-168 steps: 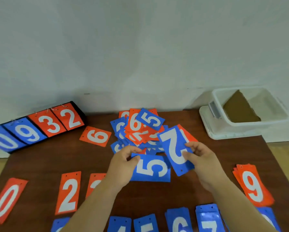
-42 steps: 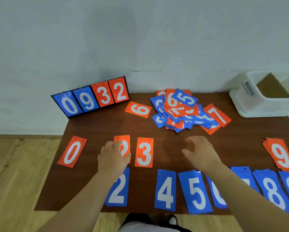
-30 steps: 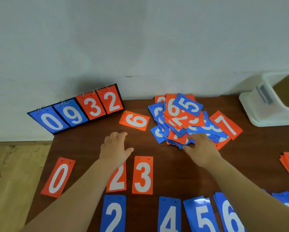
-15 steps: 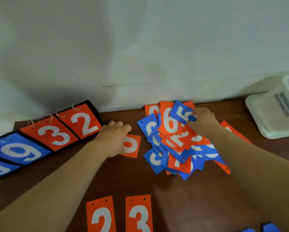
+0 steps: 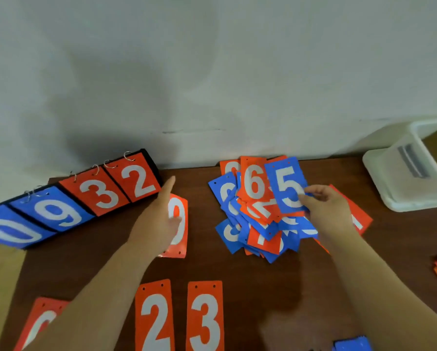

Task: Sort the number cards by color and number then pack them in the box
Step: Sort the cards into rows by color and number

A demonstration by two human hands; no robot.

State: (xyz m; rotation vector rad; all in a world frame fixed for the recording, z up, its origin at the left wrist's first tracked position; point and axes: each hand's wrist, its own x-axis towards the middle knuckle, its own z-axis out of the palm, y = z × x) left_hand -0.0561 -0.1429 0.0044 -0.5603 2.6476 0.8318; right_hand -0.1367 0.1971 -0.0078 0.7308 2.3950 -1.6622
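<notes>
Sorting number cards on a brown table (image 5: 86,269), seen from the head camera. The right hand (image 5: 331,211) pinches the blue 5 card (image 5: 287,188) by its lower right edge, fingers curled round it. Half a second ago this hand covered part of the card; the whole numeral now shows, on top of the mixed pile of cards (image 5: 258,229) at the far middle of the table.

The left hand (image 5: 159,219) lies with straight fingers on the orange 6 card (image 5: 180,224), just left of the pile. This card lay crosswise and tilted before. It now lies lengthwise with its punched holes toward the person, so the numeral reads inverted.

The orange 2 card (image 5: 154,317) and orange 3 card (image 5: 204,317) lie side by side at the near edge, as before. The scoreboard stand (image 5: 73,198), showing 0 9 3 2, stands at far left. The white box (image 5: 409,178) sits at far right, well apart from both hands.
</notes>
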